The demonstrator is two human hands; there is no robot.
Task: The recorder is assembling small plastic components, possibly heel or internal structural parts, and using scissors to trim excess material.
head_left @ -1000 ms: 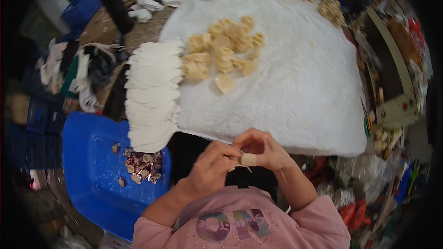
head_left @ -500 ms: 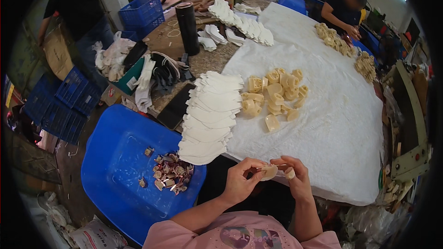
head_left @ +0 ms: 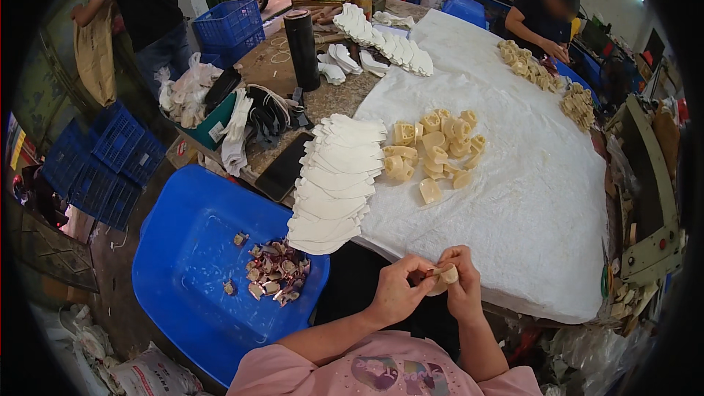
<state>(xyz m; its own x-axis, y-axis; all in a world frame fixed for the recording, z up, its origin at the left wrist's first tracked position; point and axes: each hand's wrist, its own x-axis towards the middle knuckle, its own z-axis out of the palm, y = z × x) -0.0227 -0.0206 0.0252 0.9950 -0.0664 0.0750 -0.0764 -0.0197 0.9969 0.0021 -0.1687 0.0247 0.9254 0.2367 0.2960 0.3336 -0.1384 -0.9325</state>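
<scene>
Just off the near edge of the white-covered table, both my hands are closed together around a small beige moulded piece [head_left: 438, 287]. My left hand [head_left: 400, 290] pinches it from the left, with a bit of dark red showing between its fingers. My right hand [head_left: 463, 286] grips the other side, its thumb against the piece. The fingers partly hide its shape. Farther out on the table lies a loose pile of similar beige moulded pieces [head_left: 434, 154]. Left of the pile, overlapping white flat shaped pieces [head_left: 337, 183] form a long row.
A blue tub [head_left: 183, 249] at my left holds several red-and-beige pieces [head_left: 279, 271]. A dark cylinder [head_left: 301, 51], a phone-like dark slab [head_left: 282, 169] and a green bin [head_left: 205, 130] stand beyond. One person [head_left: 543, 22] works across the table; another [head_left: 139, 15] holds a brown sack [head_left: 94, 55].
My hands have come together and the beige piece now sits between both. The person at the left has raised the brown sack. The view has shifted slightly.
</scene>
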